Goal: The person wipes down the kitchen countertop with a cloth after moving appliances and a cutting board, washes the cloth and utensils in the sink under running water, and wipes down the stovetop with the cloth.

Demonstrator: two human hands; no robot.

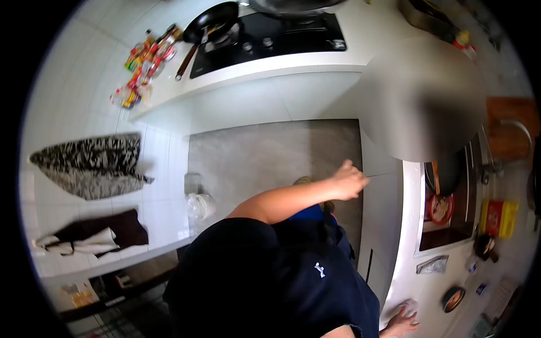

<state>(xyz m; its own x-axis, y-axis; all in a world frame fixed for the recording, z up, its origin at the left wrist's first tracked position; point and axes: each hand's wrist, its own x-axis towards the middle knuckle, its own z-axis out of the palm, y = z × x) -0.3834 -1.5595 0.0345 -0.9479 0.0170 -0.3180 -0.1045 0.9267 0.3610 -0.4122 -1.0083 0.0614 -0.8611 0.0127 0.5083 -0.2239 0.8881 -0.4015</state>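
Note:
My left hand [350, 180] hangs in front of my body over the grey floor, beside the cabinet front. Its fingers are curled in, and no object shows in them. On the white counter at the bottom right, my right hand [401, 324] has its fingers around a crumpled whitish thing [409, 307]. Whether that is a cloth or a plastic bag I cannot make out. A small dark-rimmed bowl [453, 299] with food in it stands just beyond this hand. Farther up the counter lies a flat silvery packet [433, 265].
The sink [448, 239] holds a red bowl [440, 209] and a dark pan [451, 174]. A blurred grey round shape [422, 101] hides the counter corner. A black stove [270, 40] bears a frying pan [211, 22]. A clear jug [200, 207] stands on the floor.

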